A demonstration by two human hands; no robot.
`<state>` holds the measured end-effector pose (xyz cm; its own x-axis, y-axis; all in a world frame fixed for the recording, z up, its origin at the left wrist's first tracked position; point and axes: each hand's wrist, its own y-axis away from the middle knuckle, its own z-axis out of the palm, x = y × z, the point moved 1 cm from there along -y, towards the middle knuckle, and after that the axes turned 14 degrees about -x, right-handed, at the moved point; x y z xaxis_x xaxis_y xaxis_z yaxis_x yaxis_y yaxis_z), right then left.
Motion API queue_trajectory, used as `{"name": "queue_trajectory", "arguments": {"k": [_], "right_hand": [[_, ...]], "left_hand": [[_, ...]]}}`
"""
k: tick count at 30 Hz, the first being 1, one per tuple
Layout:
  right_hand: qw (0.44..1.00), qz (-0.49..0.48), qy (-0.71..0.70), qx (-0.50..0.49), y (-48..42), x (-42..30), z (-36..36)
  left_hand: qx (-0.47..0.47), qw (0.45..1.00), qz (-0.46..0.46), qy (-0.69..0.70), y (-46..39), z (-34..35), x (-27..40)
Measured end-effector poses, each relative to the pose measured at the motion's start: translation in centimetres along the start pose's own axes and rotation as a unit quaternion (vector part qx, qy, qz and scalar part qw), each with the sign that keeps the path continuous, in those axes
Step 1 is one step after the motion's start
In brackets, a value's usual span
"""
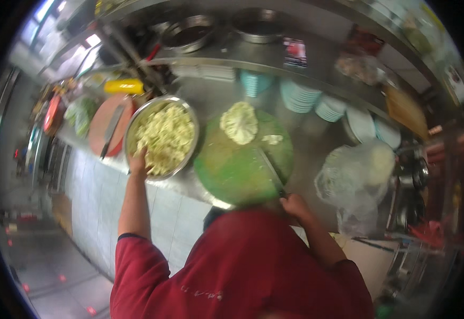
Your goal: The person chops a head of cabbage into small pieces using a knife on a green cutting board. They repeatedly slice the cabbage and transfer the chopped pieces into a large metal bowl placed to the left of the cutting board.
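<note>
My left hand [138,162] is at the near-left rim of a round metal bowl [195,131], its fingers reaching over the edge against the contents. Whether it grips the rim or a piece inside is unclear. Chopped pale-yellow cauliflower pieces [164,137] heap the bowl. My right hand [294,204] holds the handle of a knife [271,169], its blade slanting across the right side of a round green cutting board [232,175]. A cut cauliflower head [240,123] lies near the board's far edge, with a small loose piece [272,139] to its right.
Left of the bowl, another knife [113,125] rests on a round red board [100,131], beside a bagged green vegetable [81,115]. Stacked pale-blue bowls [299,95] stand behind, under a metal shelf [232,63] bearing pans [259,30]. Clear plastic bags [351,179] lie at right.
</note>
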<state>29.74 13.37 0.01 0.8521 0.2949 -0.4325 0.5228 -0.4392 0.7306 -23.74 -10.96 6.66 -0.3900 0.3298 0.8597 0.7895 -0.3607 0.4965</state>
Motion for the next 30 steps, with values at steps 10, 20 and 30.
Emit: {"name": "queue_trajectory", "arguments": {"k": [10, 20, 30], "right_hand": [[0.999, -0.013, -0.038, 0.028, 0.2, 1.9, 2.6], [1.000, -0.026, -0.008, 0.014, 0.1, 0.8, 2.5], [1.000, -0.009, -0.015, -0.011, -0.2, 1.4, 1.5]], "left_hand": [[-0.144, 0.876, 0.304, -0.345, 2.7, 16.9, -1.9], [-0.239, 0.844, 0.240, -0.416, 3.1, 27.3, -3.9], [-0.123, 0.863, 0.241, -0.428, 3.2, 32.2, -2.2]]}}
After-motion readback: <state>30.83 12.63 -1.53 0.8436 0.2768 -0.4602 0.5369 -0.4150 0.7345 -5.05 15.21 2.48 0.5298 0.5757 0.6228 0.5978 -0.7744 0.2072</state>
